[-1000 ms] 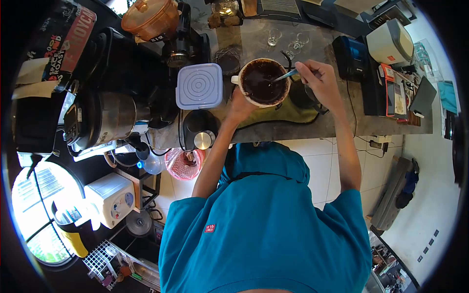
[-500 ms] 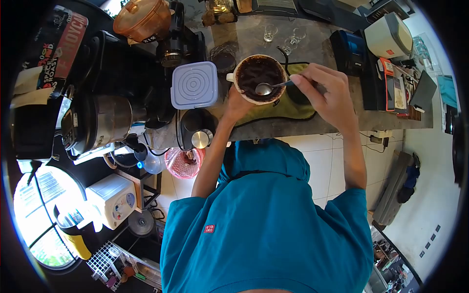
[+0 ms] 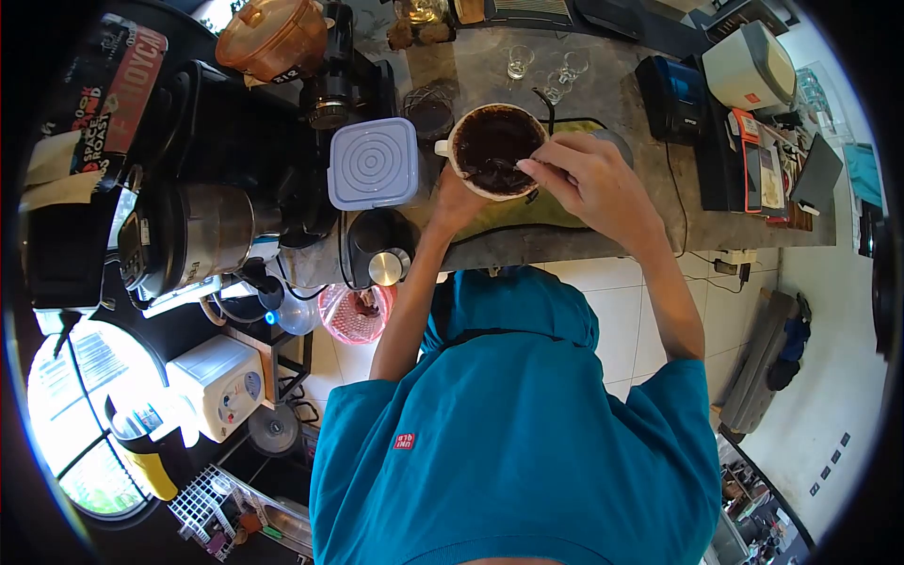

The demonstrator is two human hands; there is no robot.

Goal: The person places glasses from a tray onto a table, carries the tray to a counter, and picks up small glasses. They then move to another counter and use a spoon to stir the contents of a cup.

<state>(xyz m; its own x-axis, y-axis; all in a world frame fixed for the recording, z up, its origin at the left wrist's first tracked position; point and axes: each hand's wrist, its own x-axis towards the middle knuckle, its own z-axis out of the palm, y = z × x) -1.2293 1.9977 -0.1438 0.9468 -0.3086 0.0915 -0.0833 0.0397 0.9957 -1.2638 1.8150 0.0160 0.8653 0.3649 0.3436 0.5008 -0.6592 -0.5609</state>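
The right hand (image 3: 595, 184) hangs over the right side of the pale cup, thumb and finger pressed together at its wall, pinching what looks to be a spoon handle that the fingers mostly hide. The left hand (image 3: 456, 202) curves against the cup's lower left side, below the handle; how far its fingers wrap underneath cannot be seen. Between the two hands, near the worktop's front edge, sits the cup (image 3: 495, 196), upright or slightly tilted, with dark contents (image 3: 494, 141) inside and dark residue around its inner wall. Whether it rests on something or is held up is not clear.

The step in hand appears to be stirring or scooping at the dark contents. Moving the spoon further calls for a firm left-hand hold, and enough clearance to avoid knocking the rim.

Around this, the grey worktop (image 3: 617, 94) carries a green cloth (image 3: 508, 218) beneath and in front of the cup. To the left, near the left hand, stands a square container with a bluish lid (image 3: 374, 163), which limits room on that side. Beyond it lies a dark round wire piece (image 3: 428, 113). Small clear glasses (image 3: 519, 62) stand well apart, farther back. A thin black hook (image 3: 544, 97) rises just behind the cup, close to its rim.
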